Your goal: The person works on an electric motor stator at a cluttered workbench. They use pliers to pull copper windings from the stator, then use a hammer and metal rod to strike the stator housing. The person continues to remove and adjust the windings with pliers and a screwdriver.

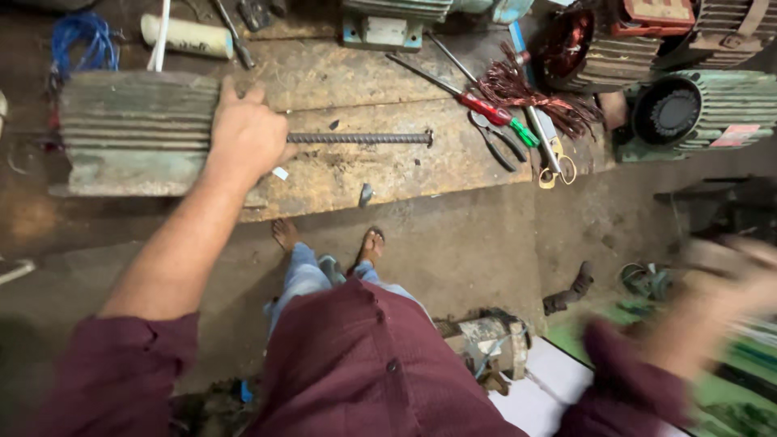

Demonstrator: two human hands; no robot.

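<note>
Head view, looking down at a worn wooden bench.

Left hand (247, 137): upper left of centre, palm down, fingers curled over the right end of a ribbed grey-green motor housing (137, 129). It grips or presses that end; thumb side is toward the shaft. Forearm runs down to a maroon sleeve at lower left.

Right hand (732, 275): far right edge, heavily motion-blurred. Cannot tell whether it is open or closed, or whether it holds anything. It is well apart from the bench.

Housing: lies on its side at upper left of the frame, long axis horizontal across the picture. A threaded rod (360, 138) sticks out from under the left hand and points right, toward frame centre, ending in a small nut-like tip. Rod axis is in line with the housing.

Progress, judged: the housing is closed at the near side and the rod is exposed over most of its length, so the work looks early or midway. Cannot tell if the rod is going in or out.

Nearby: red screwdriver (483, 105) and pliers (498, 137) just right of the rod tip; copper wire bundle (530, 93) beyond; scissors (554, 162); a stator (566, 48) with bare windings at upper right; a second motor (696, 113) at right.
</note>
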